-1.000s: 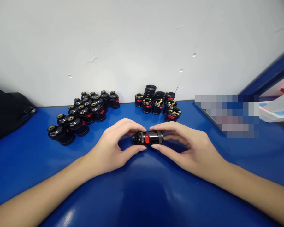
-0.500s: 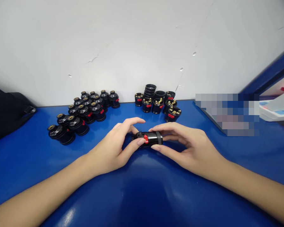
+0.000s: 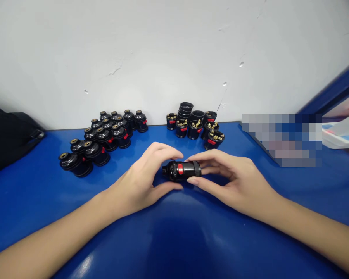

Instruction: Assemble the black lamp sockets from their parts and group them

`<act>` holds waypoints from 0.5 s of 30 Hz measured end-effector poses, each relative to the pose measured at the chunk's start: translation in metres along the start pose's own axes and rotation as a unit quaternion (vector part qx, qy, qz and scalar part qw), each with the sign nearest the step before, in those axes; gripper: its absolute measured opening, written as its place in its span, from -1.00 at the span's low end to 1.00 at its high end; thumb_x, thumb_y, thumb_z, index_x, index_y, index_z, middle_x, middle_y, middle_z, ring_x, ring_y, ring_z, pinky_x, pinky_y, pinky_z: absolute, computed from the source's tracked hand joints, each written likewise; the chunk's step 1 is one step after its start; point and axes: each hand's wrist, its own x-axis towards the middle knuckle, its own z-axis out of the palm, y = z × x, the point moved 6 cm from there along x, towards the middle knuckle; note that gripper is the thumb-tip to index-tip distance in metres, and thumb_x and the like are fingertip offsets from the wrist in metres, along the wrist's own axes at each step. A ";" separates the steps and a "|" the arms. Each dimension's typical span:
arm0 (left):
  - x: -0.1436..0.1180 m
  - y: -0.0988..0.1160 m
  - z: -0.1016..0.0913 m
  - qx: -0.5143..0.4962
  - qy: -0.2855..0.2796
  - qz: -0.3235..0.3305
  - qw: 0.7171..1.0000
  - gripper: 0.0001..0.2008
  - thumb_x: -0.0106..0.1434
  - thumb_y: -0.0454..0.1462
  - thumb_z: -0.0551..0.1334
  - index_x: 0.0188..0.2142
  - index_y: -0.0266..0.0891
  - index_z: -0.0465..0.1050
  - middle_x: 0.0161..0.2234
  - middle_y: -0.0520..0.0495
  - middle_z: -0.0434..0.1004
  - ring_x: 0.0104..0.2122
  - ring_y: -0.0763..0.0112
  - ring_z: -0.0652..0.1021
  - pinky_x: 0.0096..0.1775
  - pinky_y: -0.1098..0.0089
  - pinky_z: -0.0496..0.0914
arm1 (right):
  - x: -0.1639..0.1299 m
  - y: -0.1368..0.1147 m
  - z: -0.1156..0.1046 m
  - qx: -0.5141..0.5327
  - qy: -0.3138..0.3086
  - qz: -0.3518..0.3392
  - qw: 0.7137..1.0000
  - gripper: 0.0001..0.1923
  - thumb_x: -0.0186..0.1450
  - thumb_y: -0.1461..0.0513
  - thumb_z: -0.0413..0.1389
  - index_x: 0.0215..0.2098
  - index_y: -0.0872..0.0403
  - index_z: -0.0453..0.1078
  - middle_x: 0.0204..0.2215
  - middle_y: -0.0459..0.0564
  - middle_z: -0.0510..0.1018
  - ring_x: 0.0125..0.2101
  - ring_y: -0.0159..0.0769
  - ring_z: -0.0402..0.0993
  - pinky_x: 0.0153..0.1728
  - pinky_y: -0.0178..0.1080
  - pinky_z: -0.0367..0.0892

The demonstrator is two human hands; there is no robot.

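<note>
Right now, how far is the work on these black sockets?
Done, it seems: a group of closed sockets stands at the back left. In hand: left hand and right hand hold one socket. Left: open parts at the back.

Two bare, sleeveless forearms

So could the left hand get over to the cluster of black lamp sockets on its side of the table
Probably yes. The left hand is at the black lamp socket with the red switch, which the right hand also grips. Bare blue table lies between it and the socket cluster.
</note>
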 end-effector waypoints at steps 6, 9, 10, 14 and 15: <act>-0.004 -0.008 0.007 -0.008 -0.061 -0.096 0.993 -0.55 0.58 -0.17 0.20 0.36 -0.05 0.13 -0.02 -0.12 0.60 0.00 0.17 0.64 0.13 0.08 0.48 | 0.000 -0.003 -0.001 -0.008 0.007 -0.012 1.000 -0.71 0.36 0.16 0.40 0.02 -0.01 0.55 -0.11 -0.01 0.78 -0.20 -0.13 0.82 -0.06 -0.11 0.77; -0.005 -0.008 0.006 -0.022 -0.043 -0.078 0.996 -0.44 0.50 -0.21 0.32 0.37 -0.03 0.13 0.06 -0.14 0.59 0.07 0.17 0.62 0.16 0.13 0.47 | 0.001 -0.001 -0.001 -0.010 0.005 -0.005 1.000 -0.70 0.35 0.15 0.41 0.01 -0.01 0.55 -0.11 0.00 0.79 -0.21 -0.12 0.83 -0.08 -0.12 0.77; -0.004 -0.007 0.005 -0.022 -0.031 -0.061 0.997 -0.41 0.47 -0.24 0.36 0.36 -0.03 0.15 0.08 -0.13 0.58 0.08 0.19 0.62 0.16 0.15 0.47 | 0.001 -0.001 -0.001 -0.010 0.003 -0.001 1.000 -0.70 0.35 0.14 0.41 0.01 -0.01 0.55 -0.11 0.00 0.79 -0.22 -0.12 0.83 -0.09 -0.13 0.77; -0.003 -0.002 0.002 -0.010 -0.003 0.009 1.000 -0.48 0.45 -0.37 0.36 0.29 -0.06 0.25 0.05 -0.12 0.56 0.02 0.28 0.59 0.10 0.25 0.48 | 0.000 -0.001 0.000 -0.010 -0.007 -0.002 1.000 -0.70 0.36 0.15 0.40 0.02 0.01 0.55 -0.13 -0.02 0.80 -0.22 -0.16 0.83 -0.08 -0.17 0.76; -0.002 -0.002 0.002 -0.008 -0.002 0.013 1.000 -0.47 0.45 -0.34 0.38 0.30 -0.05 0.25 0.06 -0.13 0.55 0.03 0.27 0.59 0.11 0.24 0.48 | 0.000 -0.001 0.000 -0.009 -0.007 -0.005 1.000 -0.69 0.36 0.16 0.40 0.03 0.01 0.55 -0.12 -0.02 0.79 -0.21 -0.18 0.83 -0.07 -0.19 0.76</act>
